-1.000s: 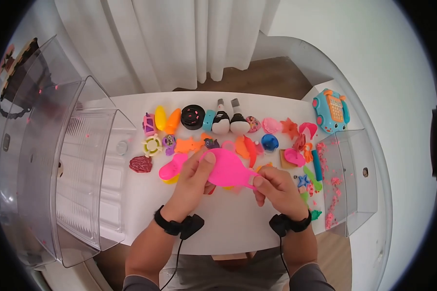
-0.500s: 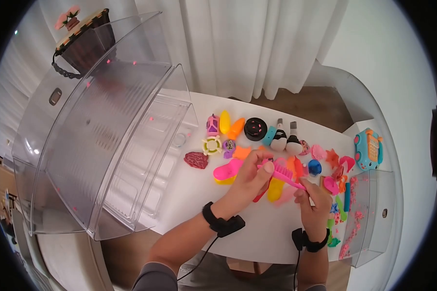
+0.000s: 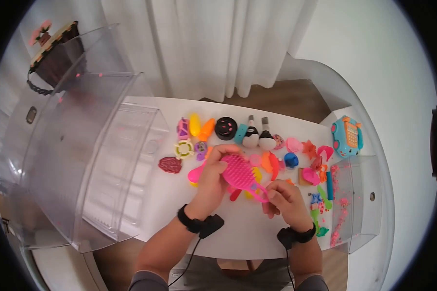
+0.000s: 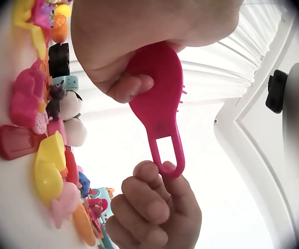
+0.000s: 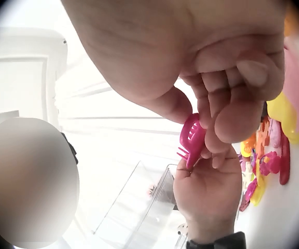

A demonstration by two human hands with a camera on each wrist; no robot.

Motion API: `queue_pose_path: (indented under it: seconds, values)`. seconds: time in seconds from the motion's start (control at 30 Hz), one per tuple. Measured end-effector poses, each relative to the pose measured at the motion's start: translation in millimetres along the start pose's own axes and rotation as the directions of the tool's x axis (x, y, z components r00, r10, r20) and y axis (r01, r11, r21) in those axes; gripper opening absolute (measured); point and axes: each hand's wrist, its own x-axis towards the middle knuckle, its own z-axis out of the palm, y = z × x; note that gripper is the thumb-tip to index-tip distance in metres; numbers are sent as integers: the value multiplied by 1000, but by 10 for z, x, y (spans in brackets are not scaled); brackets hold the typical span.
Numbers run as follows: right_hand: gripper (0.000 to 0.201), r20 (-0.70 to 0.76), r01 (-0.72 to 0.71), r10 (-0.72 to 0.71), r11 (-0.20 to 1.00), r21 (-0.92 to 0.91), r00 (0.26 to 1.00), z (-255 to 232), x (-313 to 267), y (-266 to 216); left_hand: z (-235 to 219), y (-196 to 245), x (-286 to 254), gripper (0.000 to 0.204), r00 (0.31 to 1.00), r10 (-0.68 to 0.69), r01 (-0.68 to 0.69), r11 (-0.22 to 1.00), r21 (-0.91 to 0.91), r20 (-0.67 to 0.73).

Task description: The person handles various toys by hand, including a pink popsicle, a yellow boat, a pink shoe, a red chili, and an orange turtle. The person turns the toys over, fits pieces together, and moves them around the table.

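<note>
A pink toy hairbrush [image 3: 239, 172] is held up over the table between both hands, its bristles facing the head camera. My left hand [image 3: 211, 178] grips the round head of the brush, thumb against the smooth back [image 4: 165, 104] in the left wrist view. At the other end, my right hand [image 3: 287, 202] pinches the tip of the looped handle [image 4: 176, 168] between thumb and fingers. Beneath the hands lie a pink toy [image 3: 195, 173] and a red piece [image 3: 235, 195], both partly covered.
Small toys crowd the white table [image 3: 218, 237], among them a black round piece [image 3: 226, 128], two white-and-black bulb-shaped toys [image 3: 251, 137] and a blue cup [image 3: 291, 160]. Clear plastic bins [image 3: 107, 160] stand left, another bin [image 3: 361, 208] right, beside a toy phone [image 3: 347, 137].
The hairbrush has been turned over: its smooth back faced up, then its edge, and now the bristles. Both hands keep hold of it. The head view swung left and partly back.
</note>
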Motion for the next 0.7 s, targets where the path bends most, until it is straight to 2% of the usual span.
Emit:
queue_pose_path:
  seconds: [0.03, 0.1, 0.13, 0.2, 0.23, 0.37, 0.43, 0.47, 0.53, 0.57, 0.63, 0.67, 0.7]
  values:
    - [21, 22, 10, -10, 1000, 6, 1000, -17, 16, 13, 26, 5, 5, 38, 999, 16, -13, 999, 50, -50]
    - [21, -65, -2, 2, 1000, -8, 998, -56, 54, 48, 115, 39, 33, 29, 973, 97, -71, 989, 130, -208]
    - [21, -44, 2, -3, 1000, -8, 999, -49, 80, 8, 51, 94, 20, 29, 969, 113, -83, 987, 141, -219]
    - [21, -140, 29, -39, 997, -72, 989, -10, 122, -168, -97, 162, 9, 24, 902, 163, -55, 962, 267, -400]
    - [23, -140, 41, -58, 992, -120, 988, 44, 163, -284, -52, 212, 56, 17, 857, 176, -85, 975, 205, -484]
    - [24, -68, 107, -120, 978, -177, 990, 414, 485, -657, -240, 57, 119, 15, 853, 230, -89, 949, 303, -468]
    - [28, 75, 177, -164, 956, -232, 984, 558, 710, -755, -252, -1, 140, 13, 813, 429, -176, 825, 537, -394]
    - [28, 68, 175, -164, 957, -231, 984, 643, 805, -808, -309, -6, 136, 13, 817, 424, -173, 827, 535, -391]
    - [23, 122, 172, -150, 964, -200, 981, 822, 986, -902, -423, 9, 133, 11, 857, 340, 56, 687, 724, -388]
    - [23, 113, 171, -150, 965, -198, 982, 898, 1090, -927, -386, 18, 122, 11, 861, 334, 56, 687, 725, -383]
    - [24, 220, 196, -155, 964, -178, 963, 1045, 1295, -953, -284, 54, 76, 19, 874, 433, 12, 434, 901, -221]
    - [24, 214, 196, -157, 965, -176, 964, 1113, 1363, -972, -258, 53, 101, 19, 877, 429, 10, 433, 901, -216]
    - [24, 231, 214, -170, 960, -183, 958, 1179, 1421, -987, -231, 40, 128, 19, 838, 506, -85, 492, 866, -205]
